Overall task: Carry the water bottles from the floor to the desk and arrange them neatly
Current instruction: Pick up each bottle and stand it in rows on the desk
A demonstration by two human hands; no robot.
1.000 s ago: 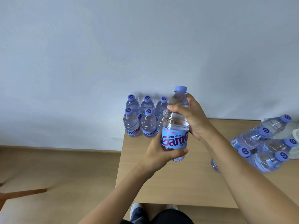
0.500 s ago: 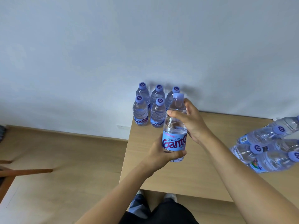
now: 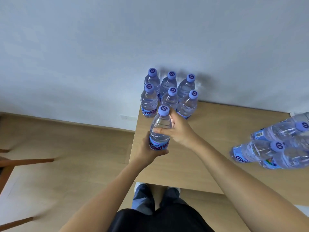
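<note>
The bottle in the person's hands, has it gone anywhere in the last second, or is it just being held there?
The held bottle has come down and forward toward the front-left spot of the standing group of bottles at the desk's back-left corner. There are six upright now against five a second ago. The grip is unchanged: left hand round the label, right hand at the shoulder. The loose bottles on the right stayed put.
</note>
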